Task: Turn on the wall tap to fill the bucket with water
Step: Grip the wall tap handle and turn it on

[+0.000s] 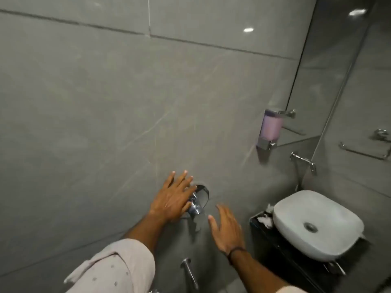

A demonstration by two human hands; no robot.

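A chrome wall tap control (198, 199) with a round plate and a short lever sits low on the grey tiled wall. My left hand (172, 197) lies flat over its left side, fingers spread, thumb side touching the lever. My right hand (226, 228) hovers just right of and below the control, fingers apart, holding nothing. A chrome spout (189, 271) juts from the wall below the control. No bucket is in view.
A white oval basin (317, 225) rests on a black stand at the right, with a chrome basin tap (303, 160) above it. A pink soap dispenser (269, 129) hangs on the wall beside a mirror (330, 70). A towel rail (364, 152) is far right.
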